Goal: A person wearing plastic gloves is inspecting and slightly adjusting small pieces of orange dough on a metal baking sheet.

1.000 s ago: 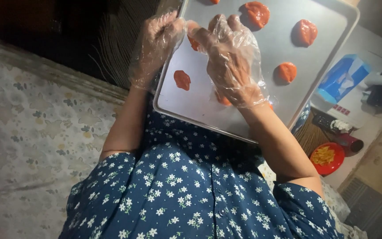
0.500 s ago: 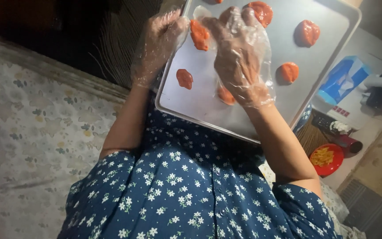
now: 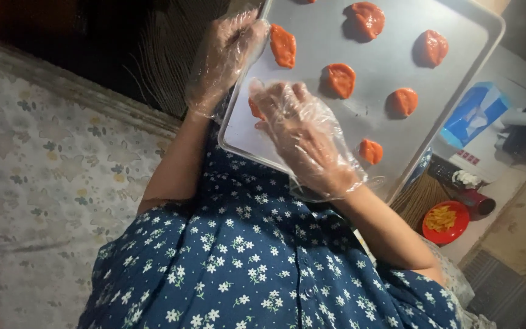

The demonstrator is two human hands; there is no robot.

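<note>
Head view: left hand (image 3: 226, 58) loosely gripping the flat grey metal tray's (image 3: 312, 131) edge, right hand (image 3: 302, 137) spread over an orange dough round (image 3: 255, 109); loose gloves could smear it.

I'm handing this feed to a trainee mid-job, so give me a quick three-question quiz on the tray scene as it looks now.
1. True or false: both hands wear clear plastic gloves.
2. Which hand is at the tray's edge beside an orange piece? A) left hand B) right hand
3. What sits on the floor right of the tray, holding yellow food?

Key:
1. True: the left hand and right hand are both gloved.
2. A: the left hand is at the rim of the metal tray next to an orange piece; the right hand is spread over the tray's near part.
3. A red bowl.
</note>
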